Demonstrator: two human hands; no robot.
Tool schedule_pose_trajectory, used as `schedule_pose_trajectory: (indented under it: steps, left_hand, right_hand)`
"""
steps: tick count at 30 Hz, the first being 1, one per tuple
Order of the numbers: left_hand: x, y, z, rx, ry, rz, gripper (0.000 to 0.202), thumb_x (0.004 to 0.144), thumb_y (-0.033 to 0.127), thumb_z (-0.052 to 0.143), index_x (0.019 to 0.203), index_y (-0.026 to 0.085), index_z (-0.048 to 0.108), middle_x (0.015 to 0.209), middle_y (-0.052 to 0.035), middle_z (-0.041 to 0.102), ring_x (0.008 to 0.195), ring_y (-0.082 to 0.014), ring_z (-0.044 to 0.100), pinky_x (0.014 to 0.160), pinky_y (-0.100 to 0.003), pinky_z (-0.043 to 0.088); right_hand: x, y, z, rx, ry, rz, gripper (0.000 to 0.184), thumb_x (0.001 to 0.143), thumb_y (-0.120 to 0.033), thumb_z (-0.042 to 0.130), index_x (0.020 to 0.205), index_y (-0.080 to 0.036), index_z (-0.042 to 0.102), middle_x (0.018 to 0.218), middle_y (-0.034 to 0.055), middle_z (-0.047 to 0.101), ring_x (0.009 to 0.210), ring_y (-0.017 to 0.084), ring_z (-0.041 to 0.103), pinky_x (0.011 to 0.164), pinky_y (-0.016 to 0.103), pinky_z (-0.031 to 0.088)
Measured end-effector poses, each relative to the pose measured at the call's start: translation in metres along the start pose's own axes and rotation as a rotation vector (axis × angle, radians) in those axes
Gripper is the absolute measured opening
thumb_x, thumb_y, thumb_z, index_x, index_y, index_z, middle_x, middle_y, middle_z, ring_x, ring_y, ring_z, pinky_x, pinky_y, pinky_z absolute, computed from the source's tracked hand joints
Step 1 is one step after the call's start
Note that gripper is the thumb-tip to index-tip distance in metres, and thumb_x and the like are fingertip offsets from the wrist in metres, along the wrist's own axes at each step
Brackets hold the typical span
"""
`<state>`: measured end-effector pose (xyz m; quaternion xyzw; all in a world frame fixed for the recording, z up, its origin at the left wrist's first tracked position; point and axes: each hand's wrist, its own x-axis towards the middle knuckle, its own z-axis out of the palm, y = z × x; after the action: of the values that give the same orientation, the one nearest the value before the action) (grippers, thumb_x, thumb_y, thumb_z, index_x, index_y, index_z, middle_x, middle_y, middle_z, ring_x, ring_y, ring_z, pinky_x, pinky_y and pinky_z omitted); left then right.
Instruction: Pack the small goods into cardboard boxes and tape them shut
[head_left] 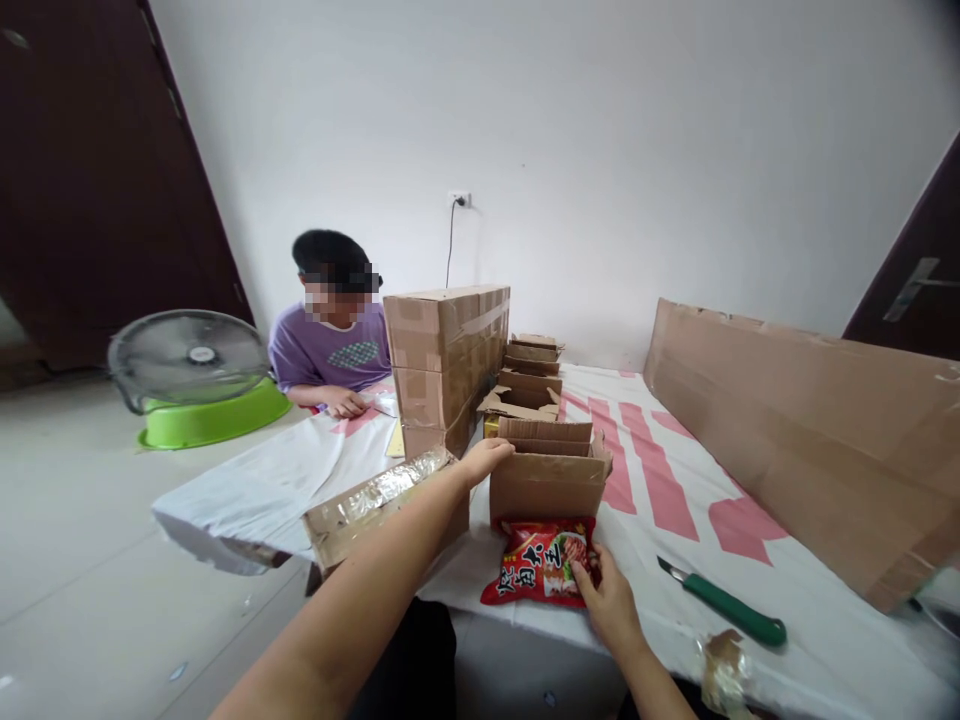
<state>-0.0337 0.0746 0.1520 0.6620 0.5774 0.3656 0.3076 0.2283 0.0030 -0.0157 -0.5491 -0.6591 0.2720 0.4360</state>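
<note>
My left hand (487, 460) rests at the left top edge of an open cardboard box (547, 485), its fingers closed over the rim. The flaps of that box stand up, and its inside is hidden from here. My right hand (609, 597) grips the right end of a red food packet (536, 568), thumb on the front. Large white characters and a picture of a meal are printed on it. The packet is just in front of the box, near the table's front edge.
More open boxes (529, 395) stand behind in a row. Taped cartons (450, 350) are stacked on the left, near a seated person (334, 335). A green-handled box cutter (727, 605) and crumpled tape (724, 670) lie at right. A large carton (795, 430) borders the table's right side.
</note>
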Motion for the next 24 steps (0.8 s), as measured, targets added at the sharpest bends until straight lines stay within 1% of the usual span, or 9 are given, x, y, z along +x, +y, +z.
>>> schedule_pose_trajectory:
  steps: [3, 6, 8, 10, 12, 14, 16, 21, 24]
  left_hand:
    - [-0.007, 0.008, -0.002, 0.219, -0.151, 0.082, 0.031, 0.071, 0.035, 0.054, 0.088, 0.013, 0.068, 0.080, -0.0038, 0.068, 0.077, -0.0197, 0.060, 0.072, -0.029, 0.043]
    - [-0.018, 0.013, 0.010, 0.476, -0.225, 0.168, 0.035, 0.057, 0.030, 0.070, 0.090, 0.018, 0.068, 0.084, -0.0031, 0.069, 0.086, -0.0249, 0.060, 0.082, -0.036, 0.040]
    - [-0.025, 0.016, 0.025, 0.642, -0.204, 0.235, 0.034, 0.054, 0.023, 0.072, 0.088, 0.019, 0.067, 0.086, -0.0053, 0.069, 0.095, -0.0294, 0.058, 0.093, -0.044, 0.033]
    - [-0.031, 0.017, 0.041, 0.780, -0.162, 0.297, 0.028, 0.059, 0.016, 0.067, 0.087, 0.017, 0.064, 0.086, -0.0084, 0.069, 0.097, -0.0297, 0.058, 0.098, -0.049, 0.024]
    - [-0.034, 0.017, 0.052, 0.888, -0.129, 0.343, 0.023, 0.064, 0.011, 0.061, 0.086, 0.016, 0.063, 0.082, -0.0105, 0.069, 0.090, -0.0272, 0.060, 0.100, -0.048, 0.021]
    - [-0.034, 0.015, 0.056, 0.977, -0.097, 0.370, 0.020, 0.067, 0.010, 0.058, 0.085, 0.015, 0.062, 0.079, -0.0117, 0.069, 0.087, -0.0263, 0.061, 0.100, -0.047, 0.020]
    - [-0.031, 0.011, 0.052, 1.050, -0.061, 0.376, 0.017, 0.068, 0.010, 0.056, 0.084, 0.015, 0.062, 0.077, -0.0124, 0.069, 0.087, -0.0270, 0.060, 0.100, -0.047, 0.020]
    - [-0.020, -0.003, 0.026, 1.166, 0.064, 0.299, 0.016, 0.071, 0.008, 0.053, 0.082, 0.012, 0.064, 0.074, -0.0156, 0.069, 0.090, -0.0311, 0.058, 0.095, -0.052, 0.027]
    - [-0.014, -0.007, 0.019, 1.187, 0.161, 0.260, 0.023, 0.077, 0.005, 0.045, 0.090, 0.010, 0.064, 0.084, -0.0179, 0.068, 0.097, -0.0315, 0.056, 0.095, -0.054, 0.029]
  right_hand:
    - [0.000, -0.001, -0.001, 0.002, -0.002, -0.030, 0.053, 0.082, -0.051, 0.049, 0.120, -0.014, 0.053, 0.105, 0.0111, 0.068, 0.094, 0.024, 0.065, 0.079, 0.031, 0.050]
    - [0.000, -0.001, -0.001, 0.002, -0.007, -0.031, 0.053, 0.082, -0.050, 0.050, 0.119, -0.014, 0.054, 0.105, 0.0118, 0.068, 0.092, 0.024, 0.065, 0.079, 0.031, 0.050]
    - [0.001, 0.000, 0.000, 0.010, -0.006, 0.001, 0.053, 0.081, -0.052, 0.051, 0.118, -0.013, 0.054, 0.097, 0.0111, 0.070, 0.087, 0.024, 0.066, 0.076, 0.032, 0.051]
    - [0.001, 0.000, 0.001, 0.030, -0.008, 0.029, 0.054, 0.080, -0.053, 0.051, 0.116, -0.013, 0.055, 0.091, 0.0097, 0.071, 0.083, 0.025, 0.067, 0.074, 0.032, 0.051]
    - [0.000, -0.001, 0.002, 0.078, -0.032, 0.048, 0.054, 0.080, -0.055, 0.050, 0.116, -0.015, 0.054, 0.091, 0.0088, 0.071, 0.081, 0.024, 0.069, 0.071, 0.031, 0.052]
    - [0.000, -0.002, 0.001, 0.134, -0.065, 0.066, 0.054, 0.080, -0.056, 0.049, 0.117, -0.016, 0.052, 0.093, 0.0083, 0.070, 0.076, 0.023, 0.070, 0.067, 0.030, 0.053]
    - [-0.001, -0.003, 0.001, 0.169, -0.079, 0.074, 0.054, 0.080, -0.056, 0.048, 0.117, -0.016, 0.052, 0.093, 0.0077, 0.070, 0.072, 0.023, 0.070, 0.066, 0.029, 0.053]
    - [0.000, -0.002, 0.000, 0.196, -0.089, 0.055, 0.050, 0.080, -0.054, 0.050, 0.115, -0.018, 0.052, 0.092, 0.0065, 0.069, 0.072, 0.021, 0.070, 0.067, 0.029, 0.054]
    - [0.002, 0.001, 0.001, 0.172, -0.083, 0.043, 0.051, 0.080, -0.053, 0.050, 0.115, -0.017, 0.050, 0.092, 0.0072, 0.069, 0.079, 0.022, 0.070, 0.069, 0.029, 0.054]
